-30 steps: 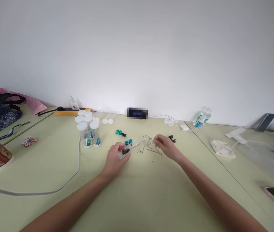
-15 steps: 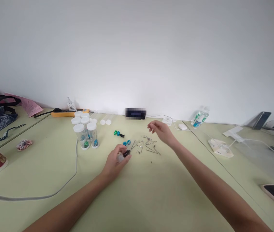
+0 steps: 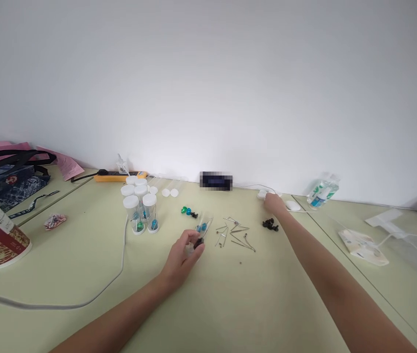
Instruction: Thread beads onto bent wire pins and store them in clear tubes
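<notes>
My left hand (image 3: 183, 255) is closed round a clear tube (image 3: 205, 221) that lies tilted on the table, with blue and black pieces in it. My right hand (image 3: 273, 202) reaches to the white caps (image 3: 262, 194) near the wall, fingers closed and partly hidden. Between the hands lie scattered metal pins (image 3: 243, 243). Black pieces (image 3: 270, 225) sit beside my right forearm. Green and blue beads (image 3: 186, 211) with a black piece lie behind my left hand. Several capped tubes (image 3: 150, 213) stand upright to the left, with coloured beads inside.
A grey cable (image 3: 114, 274) curves over the table (image 3: 230, 309) at the left. A paper tub (image 3: 0, 235) and crumpled wrapper (image 3: 54, 221) lie farther left. An orange power strip (image 3: 120, 176) and dark device (image 3: 216, 181) are by the wall. A bottle (image 3: 322, 192) stands right.
My right hand has moved right and forward to the white caps, uncovering the black pieces. My left hand still holds the tube. The view has shifted slightly left.
</notes>
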A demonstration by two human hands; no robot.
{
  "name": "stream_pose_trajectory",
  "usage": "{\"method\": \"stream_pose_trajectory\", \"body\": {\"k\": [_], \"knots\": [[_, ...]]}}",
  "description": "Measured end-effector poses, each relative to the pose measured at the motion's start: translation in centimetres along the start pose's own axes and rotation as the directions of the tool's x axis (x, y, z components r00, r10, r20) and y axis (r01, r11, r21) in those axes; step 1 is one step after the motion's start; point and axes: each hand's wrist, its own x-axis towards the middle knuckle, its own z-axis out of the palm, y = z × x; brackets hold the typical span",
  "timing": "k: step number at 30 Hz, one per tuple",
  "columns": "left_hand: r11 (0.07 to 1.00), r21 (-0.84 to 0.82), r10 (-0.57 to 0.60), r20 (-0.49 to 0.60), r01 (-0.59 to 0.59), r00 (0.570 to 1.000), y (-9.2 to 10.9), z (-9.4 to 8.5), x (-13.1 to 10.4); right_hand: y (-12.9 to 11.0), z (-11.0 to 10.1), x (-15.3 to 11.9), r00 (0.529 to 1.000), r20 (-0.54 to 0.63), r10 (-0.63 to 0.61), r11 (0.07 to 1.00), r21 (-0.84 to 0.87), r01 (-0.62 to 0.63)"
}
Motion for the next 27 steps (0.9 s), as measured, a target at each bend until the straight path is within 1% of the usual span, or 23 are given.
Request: {"method": "stream_pose_trajectory", "body": {"k": [2,4,6,8,9,10,11,12,13,14,16,18,20,24,27], "knots": [[1.000,0.003,0.014,-0.003,-0.014,1.000,0.0,0.0,0.0,-0.6,-0.3,-0.4,1.000,0.004,-0.020,0.999,0.025,0.020],[1.000,0.021,0.024,-0.002,-0.024,1.000,0.0,0.0,0.1,-1.5,-0.7,-1.5,0.997,0.014,-0.080,0.994,0.071,0.079],[0.998,0.048,0.030,-0.006,-0.030,1.000,0.0,0.0,0.1,-2.6,-1.2,-3.6,0.982,0.033,-0.184,0.973,0.144,0.178],[0.997,0.066,0.036,-0.013,-0.035,0.999,0.0,0.0,0.1,-3.8,-1.8,-6.8,0.949,0.092,-0.303,0.932,0.238,0.274],[0.997,0.069,0.037,-0.011,-0.036,0.999,0.1,0.1,0.1,-4.3,-2.1,-8.6,0.924,0.132,-0.360,0.906,0.285,0.313],[0.997,0.070,0.036,-0.004,-0.036,0.999,0.2,0.1,0.1,-4.9,-2.4,-10.4,0.885,0.173,-0.433,0.866,0.354,0.354],[0.997,0.070,0.035,0.007,-0.035,0.999,0.3,0.1,0.0,-5.4,-2.7,-12.2,0.815,0.205,-0.542,0.771,0.507,0.385],[0.997,0.073,0.035,0.022,-0.037,0.999,0.4,0.1,0.0,-5.9,-2.9,-13.9,0.754,0.214,-0.620,0.678,0.629,0.380],[0.996,0.083,0.040,0.039,-0.043,0.998,0.4,0.1,-0.1,-6.3,-3.0,-15.3,0.716,0.223,-0.662,0.616,0.706,0.350],[0.994,0.096,0.050,0.057,-0.055,0.997,0.4,0.1,-0.2,-6.7,-3.1,-16.5,0.697,0.233,-0.678,0.579,0.753,0.312],[0.987,0.127,0.087,0.089,-0.098,0.992,0.4,0.2,-0.4,-7.3,-3.1,-18.1,0.671,0.251,-0.698,0.535,0.805,0.255],[0.974,0.154,0.147,0.118,-0.164,0.982,0.1,0.3,-0.5,-7.6,-2.9,-18.9,0.674,0.229,-0.702,0.513,0.819,0.256],[0.956,0.178,0.210,0.138,-0.233,0.968,-0.2,0.4,-0.7,-7.7,-2.5,-19.5,0.690,0.193,-0.698,0.521,0.798,0.303],[0.921,0.226,0.288,0.155,-0.318,0.945,-0.5,0.5,-0.9,-8.0,-1.4,-20.8,0.730,0.139,-0.669,0.595,0.689,0.414],[0.893,0.254,0.334,0.181,-0.372,0.925,-0.4,0.6,-1.0,-8.3,-0.6,-21.7,0.772,0.097,-0.629,0.648,0.613,0.452]]}}
